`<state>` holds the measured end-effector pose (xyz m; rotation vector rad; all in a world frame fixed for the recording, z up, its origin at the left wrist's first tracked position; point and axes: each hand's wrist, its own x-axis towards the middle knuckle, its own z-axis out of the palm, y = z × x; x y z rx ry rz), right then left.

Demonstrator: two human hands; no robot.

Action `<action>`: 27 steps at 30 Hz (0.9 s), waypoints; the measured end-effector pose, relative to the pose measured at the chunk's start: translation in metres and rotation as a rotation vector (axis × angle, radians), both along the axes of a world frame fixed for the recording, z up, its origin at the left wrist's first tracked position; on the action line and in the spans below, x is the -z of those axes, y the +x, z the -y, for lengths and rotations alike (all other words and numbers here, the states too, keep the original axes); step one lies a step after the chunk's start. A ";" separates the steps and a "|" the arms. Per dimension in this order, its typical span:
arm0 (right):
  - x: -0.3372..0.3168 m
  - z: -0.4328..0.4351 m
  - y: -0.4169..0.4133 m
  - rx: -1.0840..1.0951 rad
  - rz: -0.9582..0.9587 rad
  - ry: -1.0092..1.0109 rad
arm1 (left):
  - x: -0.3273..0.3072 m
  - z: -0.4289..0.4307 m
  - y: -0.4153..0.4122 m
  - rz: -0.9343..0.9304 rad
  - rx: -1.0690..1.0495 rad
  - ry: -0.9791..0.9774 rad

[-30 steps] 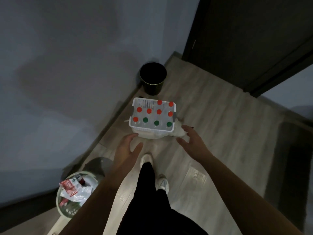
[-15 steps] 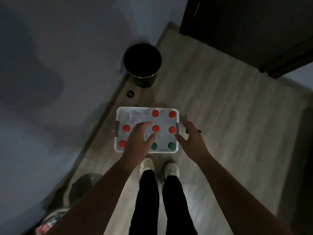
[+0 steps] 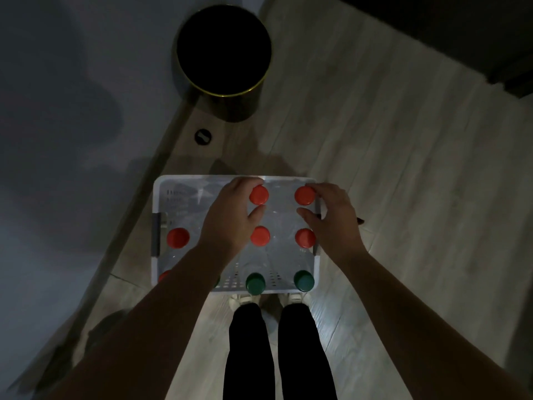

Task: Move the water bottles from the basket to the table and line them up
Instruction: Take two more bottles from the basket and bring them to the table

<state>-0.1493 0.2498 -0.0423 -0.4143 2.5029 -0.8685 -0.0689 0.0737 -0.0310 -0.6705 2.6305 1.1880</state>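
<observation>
Though labels hidden: left hand curled round one red-capped bottle; right hand round its neighbour.

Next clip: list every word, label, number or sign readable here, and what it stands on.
No text here can be read.
Basket: faint marks on its inner left wall, too blurred to read.
Bottle caps: plain red or green, no print visible.
Floor disc: a pale bar only, no letters.
</observation>
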 end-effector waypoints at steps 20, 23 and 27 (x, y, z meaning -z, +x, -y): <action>-0.116 0.008 -0.003 -0.004 0.063 -0.335 | -0.129 0.023 0.016 -0.131 -0.015 0.118; -0.199 0.005 -0.002 0.008 0.139 -0.433 | -0.209 0.025 0.024 -0.146 -0.049 0.226; -0.312 0.001 -0.004 0.015 0.195 -0.552 | -0.315 0.029 0.033 -0.244 -0.172 0.316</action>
